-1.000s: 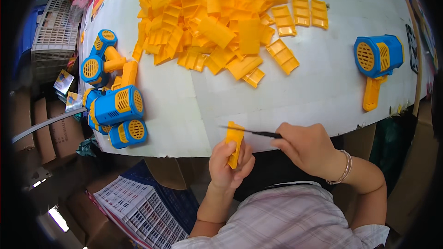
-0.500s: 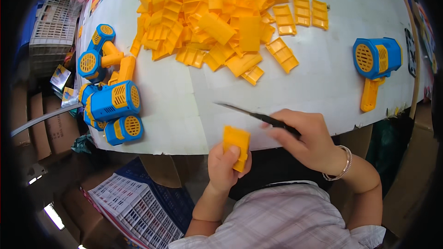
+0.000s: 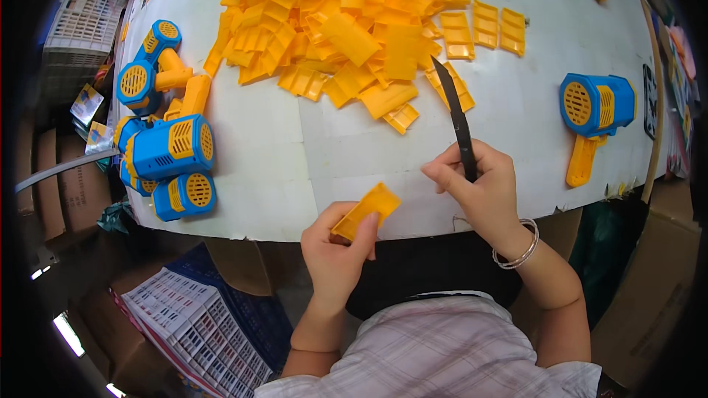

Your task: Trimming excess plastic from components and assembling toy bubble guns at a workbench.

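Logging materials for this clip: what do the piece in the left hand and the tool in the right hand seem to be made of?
Yellow piece in the left hand: likely moulded plastic, uniform colour, soft sheen. Knife in the right hand: thin dark blade, probably metal with a dull finish; its handle is hidden.

My left hand and forearm are bare, with nothing on the wrist. My right hand has thin silvery bangles at its wrist. At the frame's bottom, my pale plaid shirt has short sleeves.
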